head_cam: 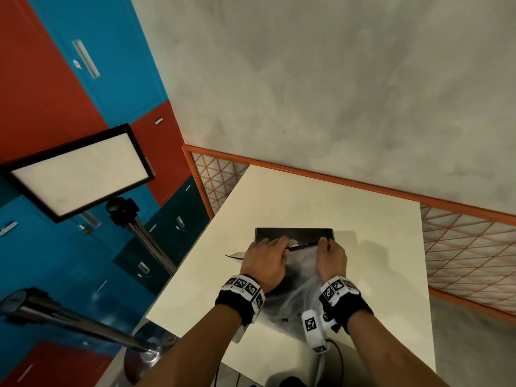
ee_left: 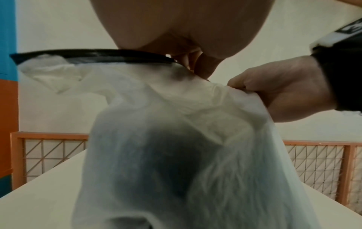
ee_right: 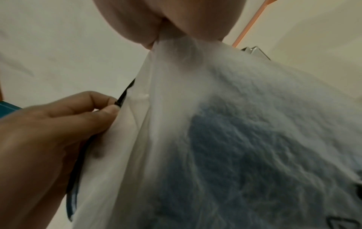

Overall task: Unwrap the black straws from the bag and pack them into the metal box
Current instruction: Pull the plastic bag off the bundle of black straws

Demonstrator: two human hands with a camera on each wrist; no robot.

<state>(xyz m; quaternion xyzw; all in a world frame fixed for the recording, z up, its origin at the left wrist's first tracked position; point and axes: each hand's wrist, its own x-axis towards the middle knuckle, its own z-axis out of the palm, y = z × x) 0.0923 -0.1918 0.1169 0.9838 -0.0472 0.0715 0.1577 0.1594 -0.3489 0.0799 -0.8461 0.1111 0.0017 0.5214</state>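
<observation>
A translucent white bag (head_cam: 296, 289) with a black band (head_cam: 303, 247) along its top edge is held up over the white table (head_cam: 377, 275). A dark mass, which I take for the black straws (ee_left: 156, 162), shows dimly through the plastic. My left hand (head_cam: 275, 248) pinches the black band (ee_right: 121, 99) at the bag's mouth. A little to the right, my right hand (head_cam: 325, 247) pinches the bag's top edge (ee_left: 240, 91). The dark metal box (head_cam: 293, 234) lies on the table just beyond both hands, partly hidden by them.
An orange wire-mesh fence (head_cam: 460, 247) borders the table's far and right sides. To the left stand a light panel (head_cam: 81, 171) on a stand and red and blue lockers (head_cam: 55, 79). A cable (head_cam: 339, 356) hangs at the table's near edge.
</observation>
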